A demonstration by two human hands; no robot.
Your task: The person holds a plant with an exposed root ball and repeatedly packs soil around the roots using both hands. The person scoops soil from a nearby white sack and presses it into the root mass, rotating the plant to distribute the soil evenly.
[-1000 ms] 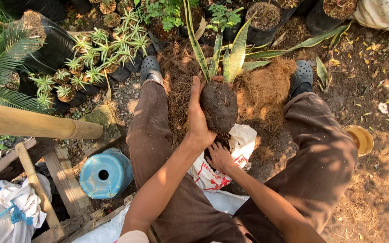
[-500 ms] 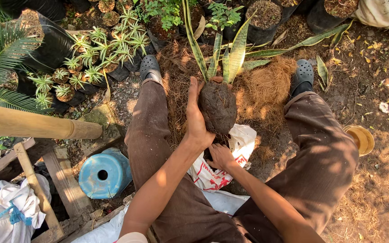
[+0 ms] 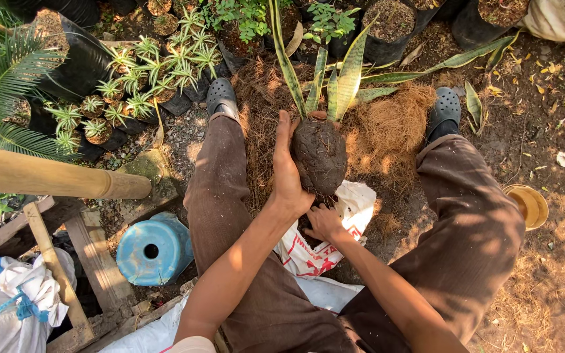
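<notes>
My left hand (image 3: pixel 289 176) has its fingers (image 3: pixel 284 127) stretched up along the side of a dark root ball (image 3: pixel 320 157), pressed flat against it and gripping it from the left. My right hand (image 3: pixel 325 223) sits just under the ball, fingers curled up against its bottom, so both hands hold it off the ground between my knees. Long striped green leaves (image 3: pixel 335 75) stand up out of the top of the ball. Beneath it lies a white plastic bag (image 3: pixel 354 202) with red print, on a heap of brown coconut fibre (image 3: pixel 387 131). Out to the left are a blue plastic pot (image 3: pixel 155 248) lying on its side, a bamboo pole (image 3: pixel 47 175), and small spiky potted plants (image 3: pixel 145 78).
</notes>
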